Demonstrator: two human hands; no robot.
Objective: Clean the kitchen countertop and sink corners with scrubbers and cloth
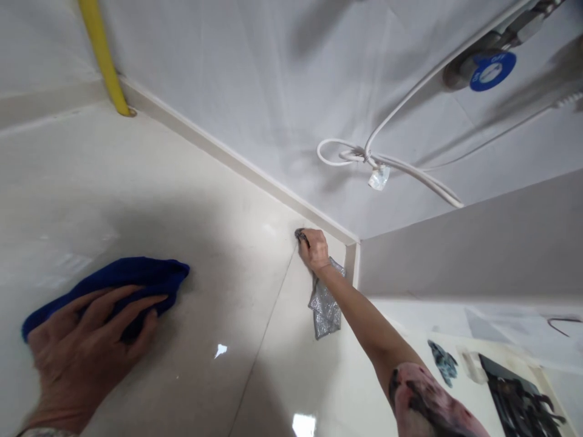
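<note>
My left hand (88,343) lies flat with spread fingers on a blue cloth (121,279), pressing it against the glossy cream countertop (191,212) at the lower left. My right hand (313,249) is stretched out to the far corner of the counter, closed around a small dark scrubbing tool (300,235) whose tip touches the joint by the wall. A silvery mesh cloth (325,306) hangs below that hand's wrist; whether the hand grips it is unclear.
A yellow pipe (104,57) runs up the tiled wall at the left. White cables (387,161) loop on the wall, near a fitting with a blue label (492,70). A black hob (519,400) sits at the lower right.
</note>
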